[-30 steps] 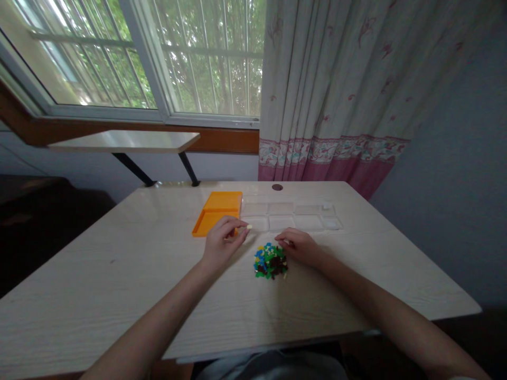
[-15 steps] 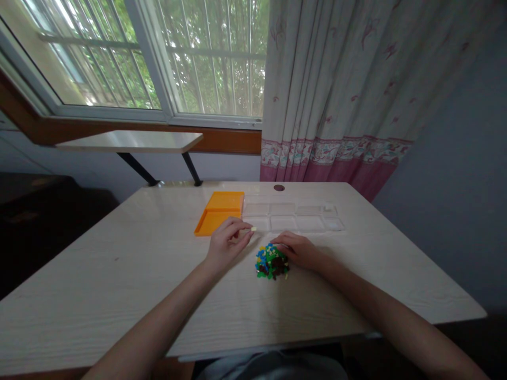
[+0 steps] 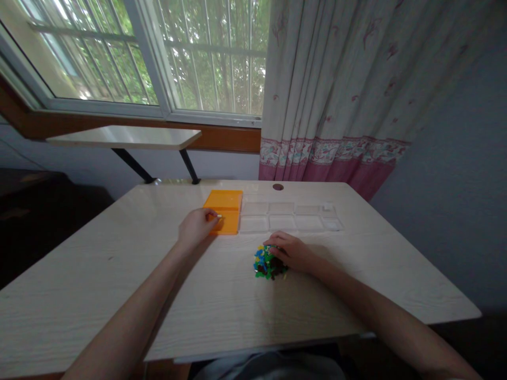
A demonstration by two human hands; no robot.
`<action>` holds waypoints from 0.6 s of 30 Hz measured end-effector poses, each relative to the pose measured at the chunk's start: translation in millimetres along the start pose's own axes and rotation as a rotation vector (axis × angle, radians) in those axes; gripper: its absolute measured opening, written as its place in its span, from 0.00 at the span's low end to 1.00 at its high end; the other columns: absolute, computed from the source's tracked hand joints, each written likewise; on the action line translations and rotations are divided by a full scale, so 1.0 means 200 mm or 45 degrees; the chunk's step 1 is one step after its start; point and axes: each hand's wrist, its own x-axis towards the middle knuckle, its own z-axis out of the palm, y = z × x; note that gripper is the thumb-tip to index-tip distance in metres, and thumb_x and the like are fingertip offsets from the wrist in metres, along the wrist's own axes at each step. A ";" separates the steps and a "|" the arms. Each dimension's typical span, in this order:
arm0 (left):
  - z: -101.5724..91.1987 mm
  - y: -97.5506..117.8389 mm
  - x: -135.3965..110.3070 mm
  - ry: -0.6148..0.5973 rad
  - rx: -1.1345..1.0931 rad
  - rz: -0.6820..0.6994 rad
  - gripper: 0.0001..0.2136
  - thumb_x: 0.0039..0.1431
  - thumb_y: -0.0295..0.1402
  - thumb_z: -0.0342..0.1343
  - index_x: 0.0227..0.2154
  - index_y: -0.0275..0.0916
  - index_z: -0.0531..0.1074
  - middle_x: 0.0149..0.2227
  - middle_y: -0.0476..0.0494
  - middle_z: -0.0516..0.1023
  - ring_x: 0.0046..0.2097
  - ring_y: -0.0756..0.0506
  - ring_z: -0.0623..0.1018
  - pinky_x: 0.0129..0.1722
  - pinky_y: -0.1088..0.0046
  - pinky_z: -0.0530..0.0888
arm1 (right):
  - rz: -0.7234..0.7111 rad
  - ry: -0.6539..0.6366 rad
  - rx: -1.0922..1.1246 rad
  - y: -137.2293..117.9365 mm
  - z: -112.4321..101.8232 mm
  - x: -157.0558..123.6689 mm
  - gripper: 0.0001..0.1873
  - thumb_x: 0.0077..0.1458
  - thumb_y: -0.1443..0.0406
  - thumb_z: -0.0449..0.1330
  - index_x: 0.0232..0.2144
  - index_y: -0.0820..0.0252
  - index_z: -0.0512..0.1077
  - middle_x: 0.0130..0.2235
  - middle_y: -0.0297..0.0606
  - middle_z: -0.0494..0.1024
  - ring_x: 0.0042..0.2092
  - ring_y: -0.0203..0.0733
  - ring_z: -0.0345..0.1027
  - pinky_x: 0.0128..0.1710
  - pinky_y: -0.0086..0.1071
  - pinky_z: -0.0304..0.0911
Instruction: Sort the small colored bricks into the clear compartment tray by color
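Note:
My left hand [image 3: 197,226] pinches a small pale piece [image 3: 219,216] between thumb and fingertips. It is over the front half of an orange two-part case [image 3: 229,224], which lies opened flat. On my other side, my right hand [image 3: 291,250] rests against the upper right of a heap of small plastic pieces [image 3: 263,266], coloured blue, green, yellow, cream and dark brown. Its fingers look apart and bent over the heap, covering some pieces; no held piece shows.
Right of the orange case lies a clear plastic compartment box [image 3: 283,222]. A raised shelf [image 3: 130,136] on black legs stands at the back left. A round hole [image 3: 278,187] is near the desk's [image 3: 214,301] back edge, and a curtain [image 3: 336,105] hangs behind.
My left hand has moved left with the pale piece, from the front of the clear box to over the orange case. My right hand has shifted slightly left over the heap.

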 end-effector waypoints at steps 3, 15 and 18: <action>0.01 -0.01 0.02 -0.039 0.008 -0.011 0.13 0.49 0.43 0.53 0.30 0.40 0.74 0.28 0.41 0.74 0.30 0.43 0.71 0.24 0.73 0.60 | 0.025 0.020 0.000 0.01 0.00 -0.01 0.14 0.59 0.64 0.48 0.44 0.58 0.68 0.42 0.40 0.70 0.44 0.38 0.64 0.46 0.31 0.60; 0.05 0.31 -0.25 -0.331 -0.280 0.782 0.09 0.55 0.34 0.48 0.34 0.38 0.72 0.30 0.46 0.72 0.31 0.50 0.71 0.30 0.77 0.66 | 0.070 0.075 0.046 0.05 0.00 -0.04 0.13 0.59 0.64 0.48 0.43 0.59 0.69 0.41 0.40 0.70 0.43 0.38 0.64 0.45 0.31 0.60; 0.10 0.37 -0.31 -0.374 -0.260 0.886 0.10 0.56 0.31 0.47 0.38 0.39 0.71 0.33 0.45 0.72 0.35 0.49 0.72 0.35 0.76 0.67 | 0.072 0.075 0.050 0.05 0.00 -0.05 0.13 0.58 0.64 0.49 0.42 0.60 0.69 0.40 0.40 0.71 0.42 0.38 0.64 0.44 0.32 0.61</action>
